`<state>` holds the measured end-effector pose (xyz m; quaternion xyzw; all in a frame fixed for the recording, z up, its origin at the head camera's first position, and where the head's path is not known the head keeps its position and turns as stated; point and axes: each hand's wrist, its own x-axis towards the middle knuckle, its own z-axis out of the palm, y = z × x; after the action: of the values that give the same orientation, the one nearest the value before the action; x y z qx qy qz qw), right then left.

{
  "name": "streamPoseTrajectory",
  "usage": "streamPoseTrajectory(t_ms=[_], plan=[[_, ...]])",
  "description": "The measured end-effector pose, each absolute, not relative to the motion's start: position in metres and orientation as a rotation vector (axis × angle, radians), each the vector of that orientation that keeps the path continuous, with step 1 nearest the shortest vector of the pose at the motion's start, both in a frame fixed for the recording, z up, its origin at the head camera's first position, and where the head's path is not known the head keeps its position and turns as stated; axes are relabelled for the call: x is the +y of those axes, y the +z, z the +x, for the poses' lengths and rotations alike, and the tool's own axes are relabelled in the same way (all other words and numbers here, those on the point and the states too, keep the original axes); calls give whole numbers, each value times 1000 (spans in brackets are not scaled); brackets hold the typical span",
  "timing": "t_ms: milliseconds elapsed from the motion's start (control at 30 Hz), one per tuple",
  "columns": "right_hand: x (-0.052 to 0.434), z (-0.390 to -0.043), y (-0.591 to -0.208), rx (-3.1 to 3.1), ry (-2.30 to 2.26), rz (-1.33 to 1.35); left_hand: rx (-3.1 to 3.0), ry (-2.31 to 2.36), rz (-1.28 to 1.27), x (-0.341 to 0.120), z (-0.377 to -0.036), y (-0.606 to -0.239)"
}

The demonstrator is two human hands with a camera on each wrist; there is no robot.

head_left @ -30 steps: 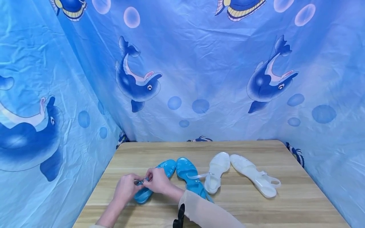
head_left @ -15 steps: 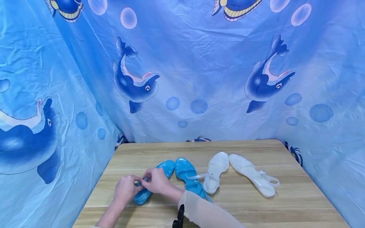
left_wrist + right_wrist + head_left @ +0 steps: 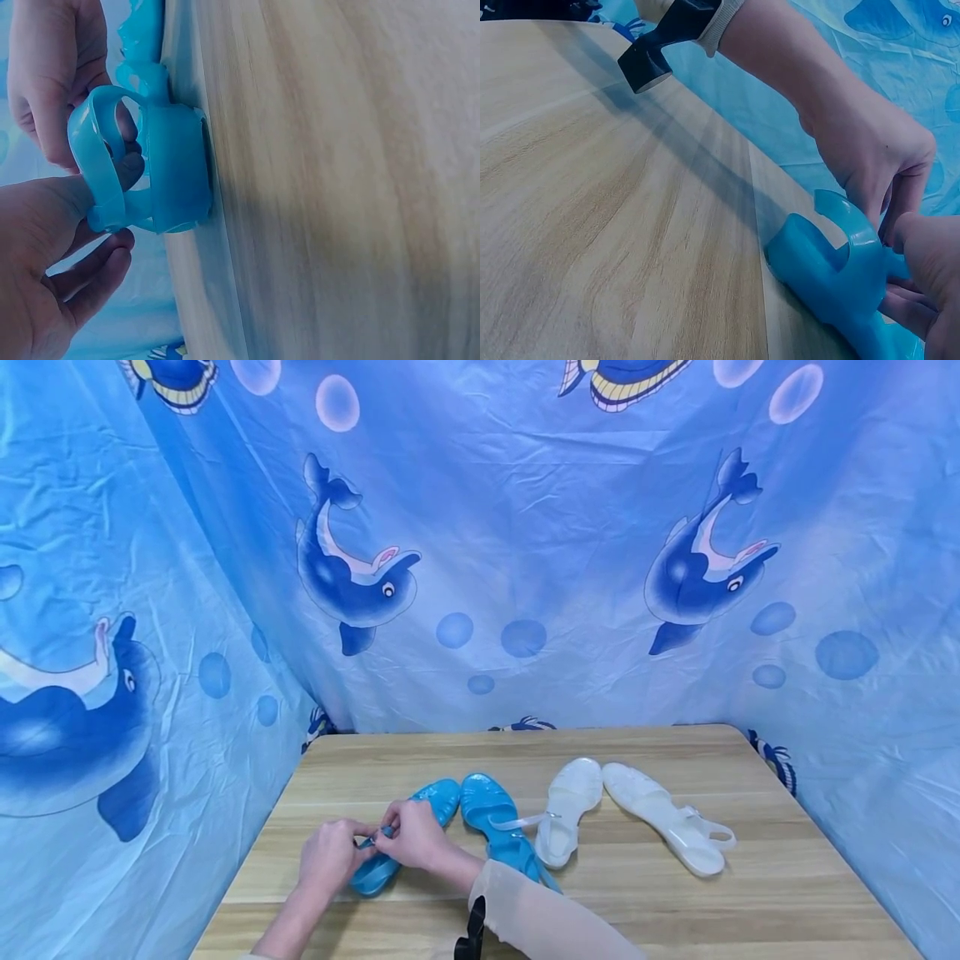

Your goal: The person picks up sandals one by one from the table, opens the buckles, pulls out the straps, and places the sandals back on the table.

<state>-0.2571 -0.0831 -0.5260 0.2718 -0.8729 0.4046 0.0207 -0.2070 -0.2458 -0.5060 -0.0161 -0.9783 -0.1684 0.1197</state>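
Dolphin-print blue cloth backs the wooden counter (image 3: pixel 637 893). At its near left edge, the left hand (image 3: pixel 326 857) and right hand (image 3: pixel 415 837) both pinch the blue sandal (image 3: pixel 408 835)'s ankle strap (image 3: pixel 101 169), apparently working its buckle; finishing calls for fine fingertip work.

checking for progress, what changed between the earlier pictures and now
Nothing visibly changed: both the left hand and the right hand pinch the ankle strap of the blue sandal as before, and the other sandals lie where they were.
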Motion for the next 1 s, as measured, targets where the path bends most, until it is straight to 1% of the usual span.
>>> streamPoseTrajectory(t_ms=[1000], plan=[[-84, -257, -528, -2697, 1270, 841, -2847, -547, -59, -247, -211, -507]])
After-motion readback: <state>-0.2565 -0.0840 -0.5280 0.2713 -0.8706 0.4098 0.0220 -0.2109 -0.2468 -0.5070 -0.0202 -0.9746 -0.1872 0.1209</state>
